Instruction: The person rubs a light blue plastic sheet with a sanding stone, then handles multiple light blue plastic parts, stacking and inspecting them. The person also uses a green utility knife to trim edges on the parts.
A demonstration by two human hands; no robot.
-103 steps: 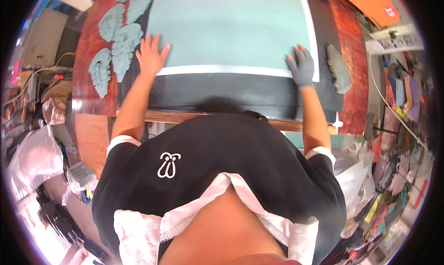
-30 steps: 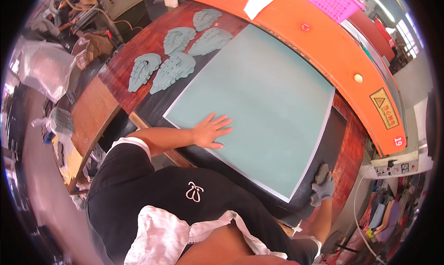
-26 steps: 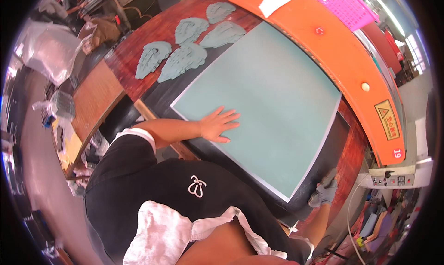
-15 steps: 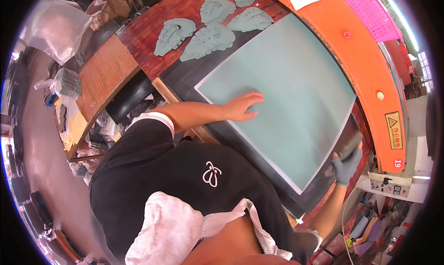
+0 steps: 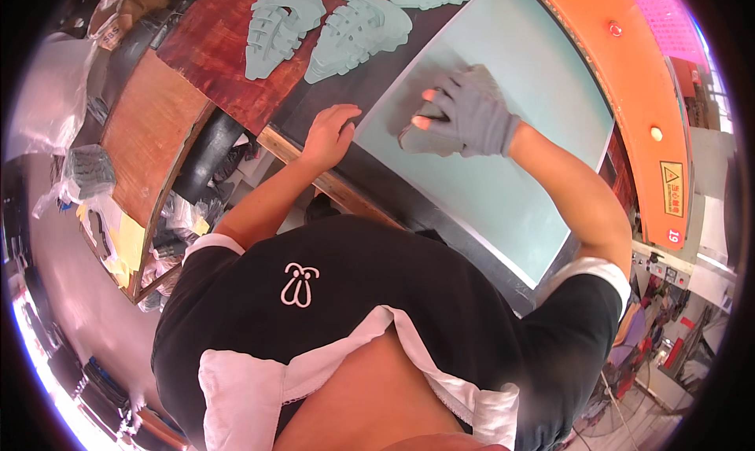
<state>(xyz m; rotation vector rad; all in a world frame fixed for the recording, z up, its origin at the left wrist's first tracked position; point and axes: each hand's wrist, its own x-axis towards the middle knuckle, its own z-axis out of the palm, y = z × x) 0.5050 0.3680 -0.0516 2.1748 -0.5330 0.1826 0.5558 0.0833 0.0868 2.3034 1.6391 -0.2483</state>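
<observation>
A pale green sheet point(image 5: 491, 207) lies flat on a black cutting board point(image 5: 314, 97). My right hand point(image 5: 476, 119), in a grey fingerless glove, is wrapped over a grey cutting die point(image 5: 429, 141) above the upper left part of the sheet. The die is blurred, and the glove hides much of it; I cannot tell whether it touches the sheet. My bare left hand point(image 5: 326, 138) is open, just off the sheet's left edge, over the board. Beyond it, stacks of cut green pieces with slots point(image 5: 358, 36) rest on the reddish table.
A big orange press arm point(image 5: 621, 97) curves along the right side, with a pink basket point(image 5: 664, 18) behind it. To the left stand a wooden shelf point(image 5: 141, 128) and plastic bags point(image 5: 51, 97). A wooden edge strip point(image 5: 283, 148) borders the board nearest me.
My right hand has swung in from the right edge of the board with the cutting die, now over the sheet. My left hand has pulled back left off the sheet. The view has shifted.
</observation>
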